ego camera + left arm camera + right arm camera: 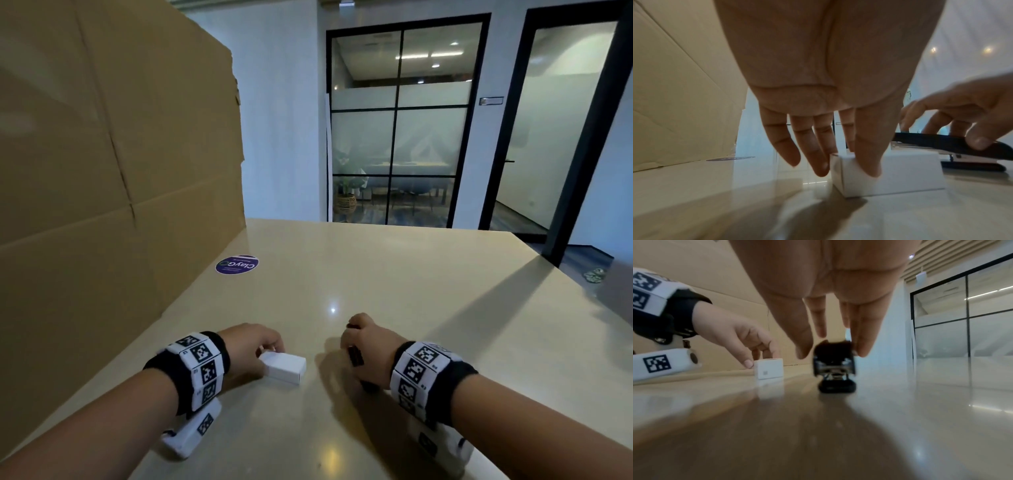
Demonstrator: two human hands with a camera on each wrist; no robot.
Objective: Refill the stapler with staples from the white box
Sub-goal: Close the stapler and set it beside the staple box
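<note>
Low in the middle of the head view, the white box [283, 368] lies on the bench [394, 274]. The left hand [250, 349] pinches its left end between thumb and fingers. Just right of it, the right hand [368, 349] grips the black stapler [355, 356] from above, thumb and fingers closed on its sides.
</note>
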